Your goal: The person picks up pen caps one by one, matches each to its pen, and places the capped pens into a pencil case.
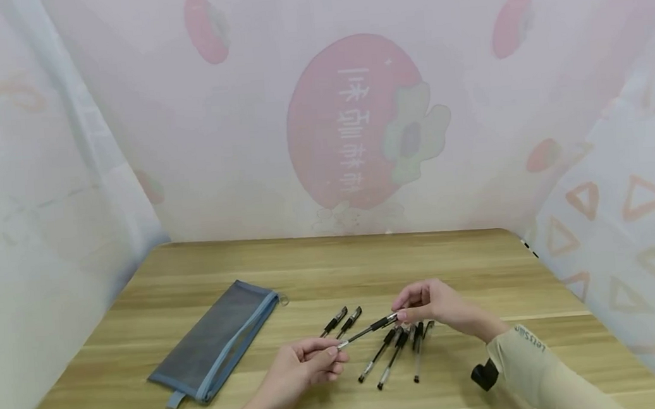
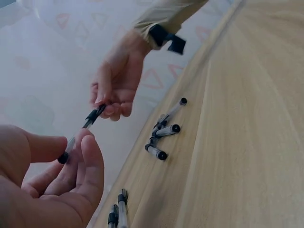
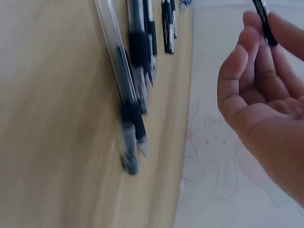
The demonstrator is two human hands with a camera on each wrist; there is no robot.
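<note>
Both hands hold one clear-barrelled pen [image 1: 365,333] with black parts, lifted over the table. My left hand [image 1: 310,363] pinches its near-left end between thumb and fingers; the pen's black tip [image 2: 62,157] pokes out by the thumb in the left wrist view. At the opposite end, my right hand [image 1: 436,308] pinches the pen's black end [image 3: 269,34] between thumb and fingers. Several similar pens [image 1: 397,355] lie in a loose fan on the table, below the right hand. Two more pens [image 1: 344,322] lie side by side just beyond the left hand, their lower ends hidden behind it.
A flat grey mesh zip pouch [image 1: 211,339] with blue edging lies at the left of the wooden table [image 1: 451,259]. Patterned cloth walls [image 1: 257,171] enclose the table at the back and sides. A black piece [image 1: 484,375] sits at the right sleeve.
</note>
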